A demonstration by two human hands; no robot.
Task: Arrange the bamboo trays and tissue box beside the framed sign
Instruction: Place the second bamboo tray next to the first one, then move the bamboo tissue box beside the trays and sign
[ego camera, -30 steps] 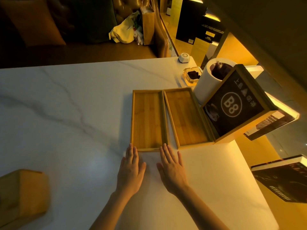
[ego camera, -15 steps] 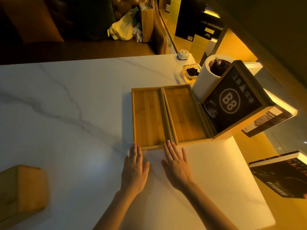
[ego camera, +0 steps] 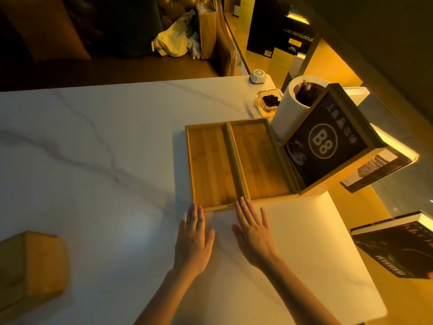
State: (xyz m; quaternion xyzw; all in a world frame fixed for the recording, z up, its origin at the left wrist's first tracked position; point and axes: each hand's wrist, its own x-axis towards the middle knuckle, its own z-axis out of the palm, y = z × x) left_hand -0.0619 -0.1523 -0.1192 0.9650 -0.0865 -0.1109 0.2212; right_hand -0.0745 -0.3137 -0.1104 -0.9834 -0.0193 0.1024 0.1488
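Two shallow bamboo trays lie side by side on the white marble table [ego camera: 105,141]: the left tray [ego camera: 209,167] and the right tray [ego camera: 260,160], long sides touching. The right tray rests against the framed sign [ego camera: 328,144], a dark panel marked "B8" in a wooden frame. My left hand [ego camera: 193,240] lies flat, fingertips at the left tray's near edge. Flat beside it, my right hand [ego camera: 254,231] touches the near edge where the trays meet. Neither holds anything. The bamboo tissue box [ego camera: 30,266] stands at the table's near left, far from the trays.
A white cylinder container [ego camera: 290,109], a glass ashtray [ego camera: 269,102] and a small white call button [ego camera: 257,77] sit behind the sign and trays. Books [ego camera: 398,245] lie on lit shelving right of the table. A dark sofa with bags stands beyond the far edge.
The left tray has slid up against the right tray, closing the gap between them. Both hands followed, fingertips staying at the near edges.
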